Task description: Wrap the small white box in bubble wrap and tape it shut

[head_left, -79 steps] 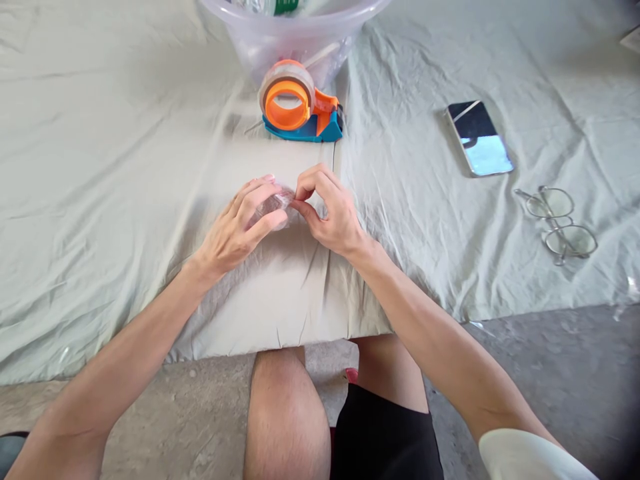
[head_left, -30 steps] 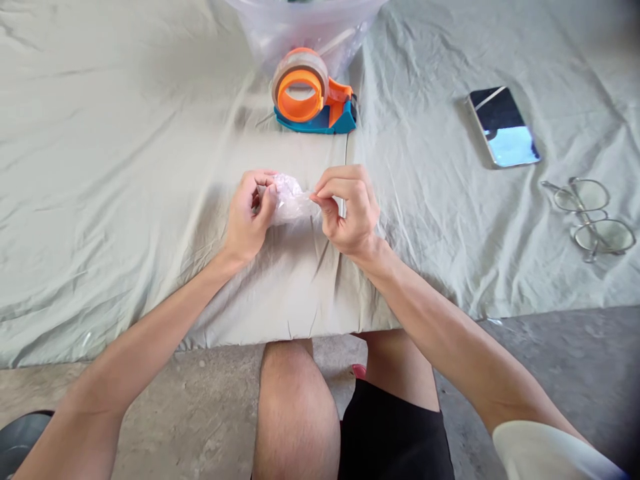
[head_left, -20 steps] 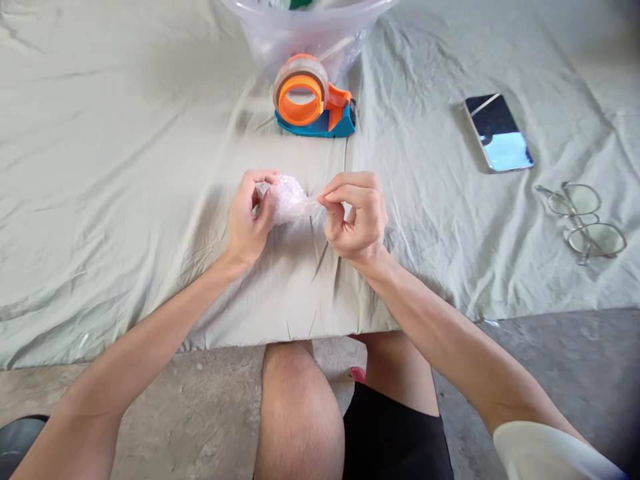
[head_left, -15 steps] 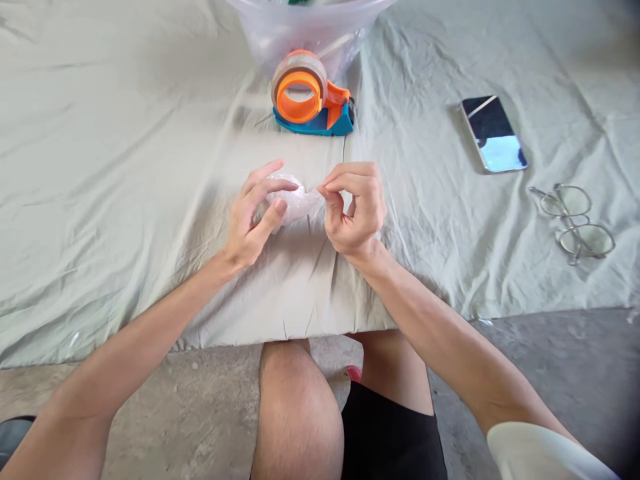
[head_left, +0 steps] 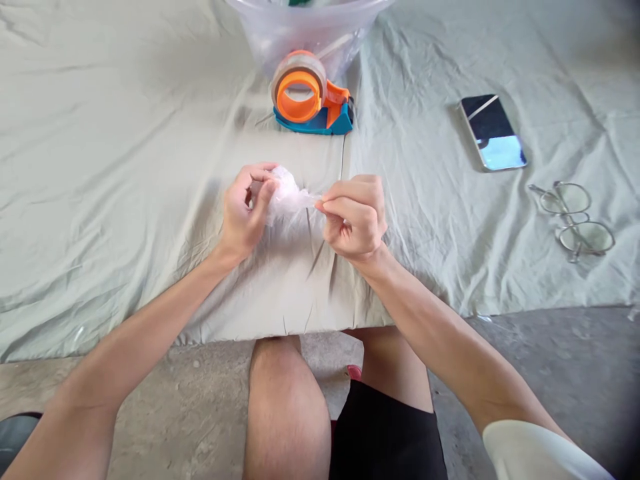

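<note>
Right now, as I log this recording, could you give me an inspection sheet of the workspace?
Surface: wrinkled pale cloth.
Things in hand: crumpled clear plastic, drawn out between both hands.
Clutter: tape dispenser on the near side of a translucent tub; phone and glasses lie to the right.
Hands: left hand holds the plastic's bulk; right hand pinches its thin end.
Cables: nothing seen.
Surroundings: grey floor; dark object at lower left, partly cut off.

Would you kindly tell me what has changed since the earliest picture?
The left hand has closed its spread fingers on the clear plastic; the right hand, still pinching its end, has moved rightward, away from the left. The tape dispenser, phone and glasses stayed put.
</note>
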Motion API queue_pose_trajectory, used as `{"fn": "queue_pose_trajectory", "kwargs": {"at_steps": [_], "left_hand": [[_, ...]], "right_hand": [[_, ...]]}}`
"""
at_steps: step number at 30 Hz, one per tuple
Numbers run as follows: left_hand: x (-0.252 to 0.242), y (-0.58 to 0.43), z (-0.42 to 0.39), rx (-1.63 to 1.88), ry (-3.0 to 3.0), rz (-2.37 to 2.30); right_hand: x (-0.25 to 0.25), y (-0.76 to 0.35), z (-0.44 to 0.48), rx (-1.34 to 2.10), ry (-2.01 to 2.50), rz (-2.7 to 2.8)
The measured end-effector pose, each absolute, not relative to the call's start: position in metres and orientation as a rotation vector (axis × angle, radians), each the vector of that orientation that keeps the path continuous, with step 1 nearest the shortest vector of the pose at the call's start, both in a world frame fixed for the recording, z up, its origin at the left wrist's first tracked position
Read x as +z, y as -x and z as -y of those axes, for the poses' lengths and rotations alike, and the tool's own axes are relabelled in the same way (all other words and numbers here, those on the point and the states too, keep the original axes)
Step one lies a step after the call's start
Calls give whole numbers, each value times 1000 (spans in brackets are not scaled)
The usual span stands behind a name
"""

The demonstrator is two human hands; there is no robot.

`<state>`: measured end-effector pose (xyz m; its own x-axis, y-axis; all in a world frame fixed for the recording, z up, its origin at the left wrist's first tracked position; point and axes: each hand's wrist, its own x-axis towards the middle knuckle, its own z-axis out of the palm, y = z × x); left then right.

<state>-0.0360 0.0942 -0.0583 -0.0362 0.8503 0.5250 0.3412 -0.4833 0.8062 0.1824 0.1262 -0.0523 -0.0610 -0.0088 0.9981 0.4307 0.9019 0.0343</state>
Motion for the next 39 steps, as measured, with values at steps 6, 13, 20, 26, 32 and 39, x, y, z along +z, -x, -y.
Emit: {"fn": "queue_pose_trajectory", "kwargs": {"at_steps": [6,13,20,26,32,39], "left_hand": [[-55,42,-95,1585,-1734,-1270],[-51,41,-88,1446,-2132,-1133],[-50,42,-91,1382,-1997,-1167],[-52,43,-92,1474,-1894,-1289],[-58,41,-91,1517,-1862,-1327],[-56,42,-89,1594,-2211,-1212]], "right_hand": [[-43,-184,-125,-338,290,1553],[-65,-184,-130,-15,493,1646],[-66,-185,-137,-54,441,1539],[-72,-190,-134,-20,619,1507],[-96,-186,-141,118,579,1357],[-75,-181,-133,63,631,1433]]}}
